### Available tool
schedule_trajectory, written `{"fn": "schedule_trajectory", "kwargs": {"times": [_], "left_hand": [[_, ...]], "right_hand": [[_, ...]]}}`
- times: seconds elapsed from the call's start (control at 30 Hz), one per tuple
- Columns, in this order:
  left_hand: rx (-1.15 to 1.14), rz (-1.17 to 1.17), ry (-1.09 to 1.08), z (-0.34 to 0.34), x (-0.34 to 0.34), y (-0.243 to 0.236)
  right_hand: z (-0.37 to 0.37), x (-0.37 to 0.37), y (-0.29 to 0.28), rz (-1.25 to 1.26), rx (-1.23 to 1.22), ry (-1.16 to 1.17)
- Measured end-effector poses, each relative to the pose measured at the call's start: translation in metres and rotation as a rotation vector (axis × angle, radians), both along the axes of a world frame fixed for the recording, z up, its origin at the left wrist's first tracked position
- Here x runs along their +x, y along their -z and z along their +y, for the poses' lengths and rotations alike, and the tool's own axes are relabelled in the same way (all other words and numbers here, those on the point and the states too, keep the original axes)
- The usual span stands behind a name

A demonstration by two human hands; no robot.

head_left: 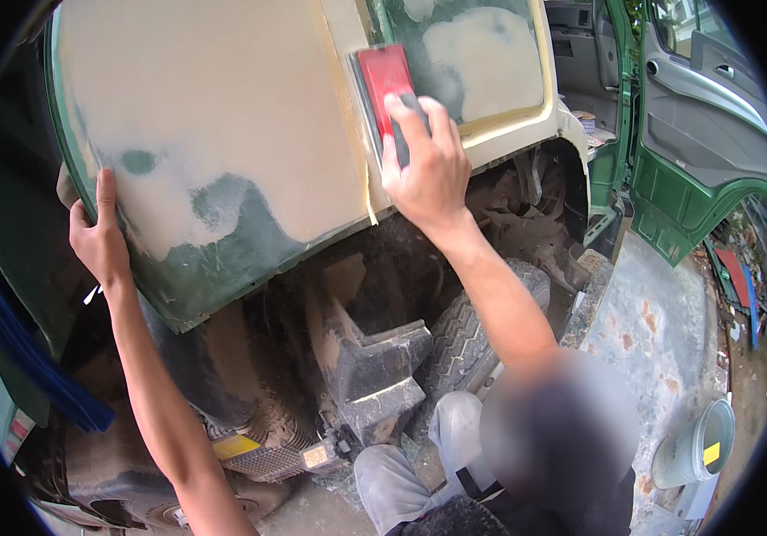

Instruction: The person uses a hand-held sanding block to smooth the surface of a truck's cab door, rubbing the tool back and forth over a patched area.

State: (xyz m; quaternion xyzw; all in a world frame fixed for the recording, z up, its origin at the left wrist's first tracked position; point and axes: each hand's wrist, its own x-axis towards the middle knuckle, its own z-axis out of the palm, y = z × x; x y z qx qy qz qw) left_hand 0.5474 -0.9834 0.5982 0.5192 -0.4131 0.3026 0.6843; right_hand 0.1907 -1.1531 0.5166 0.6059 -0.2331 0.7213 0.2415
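Observation:
My left hand [99, 230] grips the left edge of a cab panel [222, 107], coated in beige filler with patches of green showing through. My right hand [428, 165] is wrapped round a red and dark sanding block [377, 67], which rests on the cream vertical strip [340, 36] beside a raised line of yellowish tape. Right of the block is a recessed green section [481, 67] with a beige patch and a cream border. My right forearm runs down into a blurred round area at the lower right.
An open green door [705, 134] hangs at the right. Below the cab are a tire [468, 339] and dusty dark parts. A bucket [683, 451] stands at lower right, near a grey metal sheet [633, 330] and assorted debris. Dark blue strips [30, 339] hang at left. Grey-trousered knees [383, 487] show at the bottom.

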Motion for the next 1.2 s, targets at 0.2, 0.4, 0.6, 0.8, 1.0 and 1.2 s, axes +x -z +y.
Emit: {"fn": "schedule_trajectory", "kwargs": {"times": [0.2, 0.4, 0.6, 0.8, 1.0, 1.2], "left_hand": [[0.03, 0.012, -0.02, -0.007, -0.003, -0.001], [-0.036, -0.019, -0.021, 0.002, -0.007, -0.002], [-0.024, -0.003, -0.005, -0.007, -0.015, 0.002], [-0.003, -0.046, -0.042, 0.005, -0.006, 0.0], [0.065, 0.005, -0.014, -0.007, -0.001, 0.002], [0.02, -0.029, -0.042, 0.005, -0.008, -0.002]], "right_hand": [[-0.019, -0.009, -0.131, 0.008, -0.045, 0.045], [0.016, -0.005, 0.017, 0.042, 0.028, -0.032], [-0.02, -0.006, -0.162, 0.009, -0.006, 0.03], [0.015, -0.006, 0.017, 0.024, 0.042, -0.049], [-0.022, -0.003, -0.162, 0.016, -0.004, 0.035], [0.017, -0.007, 0.018, 0.037, 0.079, -0.076]]}}
